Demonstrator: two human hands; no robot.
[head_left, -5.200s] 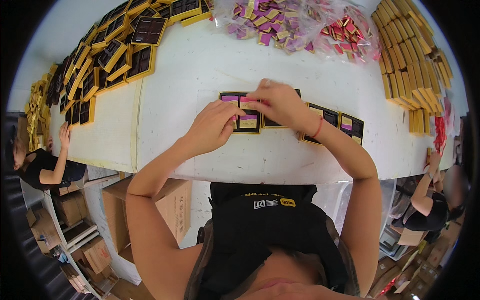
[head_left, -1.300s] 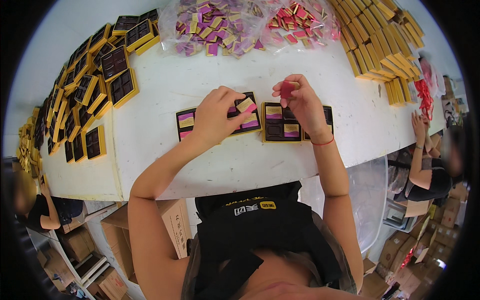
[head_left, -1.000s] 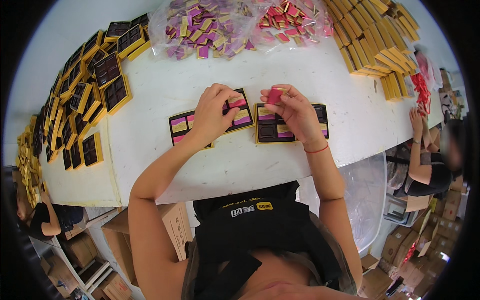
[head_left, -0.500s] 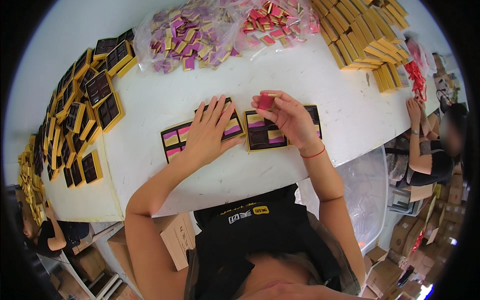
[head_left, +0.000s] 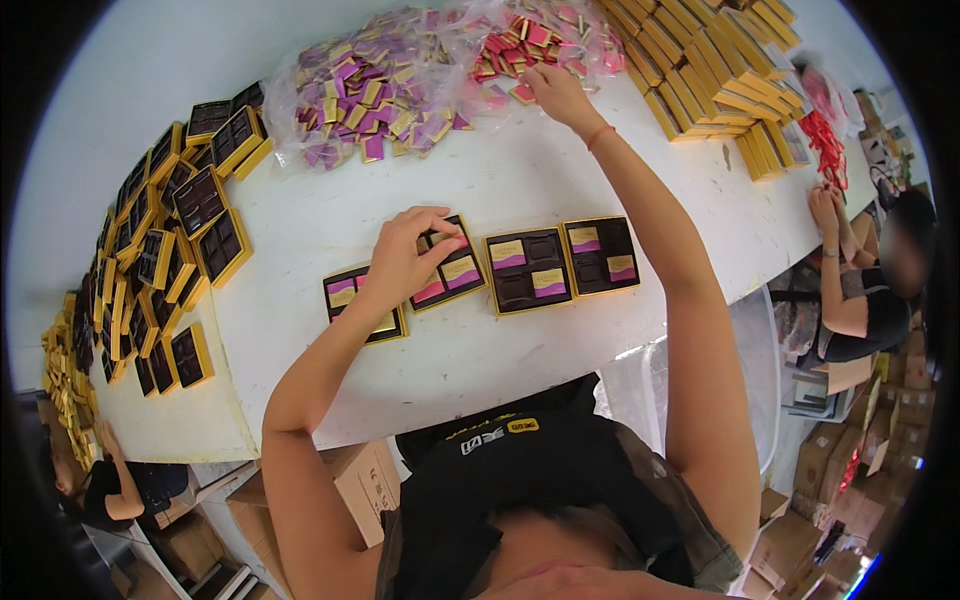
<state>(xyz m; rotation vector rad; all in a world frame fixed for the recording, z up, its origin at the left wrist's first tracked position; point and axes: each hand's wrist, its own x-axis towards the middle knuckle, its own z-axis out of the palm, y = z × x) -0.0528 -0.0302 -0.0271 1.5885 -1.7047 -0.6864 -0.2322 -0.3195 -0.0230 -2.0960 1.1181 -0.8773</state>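
Note:
Several shallow gold-edged boxes with dark divided trays lie in a row before me. My left hand (head_left: 412,252) is over the second box (head_left: 466,287), its thumb and fingers closed round a pink-wrapped square (head_left: 459,240) in the upper right compartment. My forearm partly covers the leftmost box (head_left: 388,338). The third box (head_left: 515,290) and the rightmost box (head_left: 592,271) each hold two purple-and-gold squares, with their other compartments bare. My right hand (head_left: 560,95) reaches far forward to the pile of pink-wrapped squares (head_left: 497,52), fingertips pressed together; what they hold is hidden.
A clear bag of purple-and-gold squares (head_left: 365,95) lies beside the pink pile. Open boxes (head_left: 200,200) are heaped at the left, and stacked gold boxes (head_left: 700,75) stand at the back right. Other people work at both sides, near red ribbon (head_left: 828,150).
My right hand has gone from above the right-hand boxes, where it held a pink-wrapped square, forward to the pink pile. My left hand has curled from flat to a grip on a pink-wrapped square.

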